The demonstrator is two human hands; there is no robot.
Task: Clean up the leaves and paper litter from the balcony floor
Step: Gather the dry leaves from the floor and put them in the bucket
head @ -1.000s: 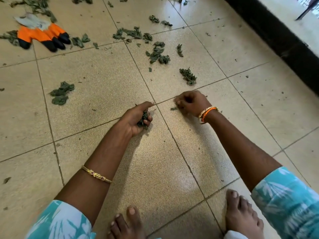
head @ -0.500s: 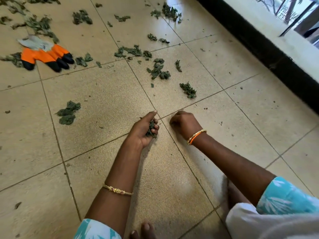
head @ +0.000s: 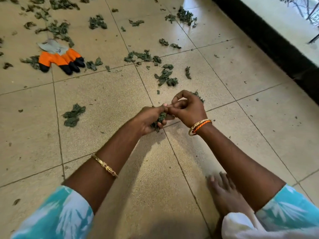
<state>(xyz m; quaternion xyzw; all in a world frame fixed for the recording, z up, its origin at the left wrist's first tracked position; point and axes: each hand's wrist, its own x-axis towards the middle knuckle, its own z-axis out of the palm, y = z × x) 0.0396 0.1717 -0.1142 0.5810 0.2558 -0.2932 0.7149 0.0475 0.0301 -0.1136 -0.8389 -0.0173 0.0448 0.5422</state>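
Both hands [head: 172, 114] now raised, touching.

Right hand [head: 186, 107] has lifted (fingers curled) to meet left hand [head: 151, 119].

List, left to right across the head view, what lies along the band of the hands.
Leaf clump → left hand holding leaves → right hand → orange bracelet.
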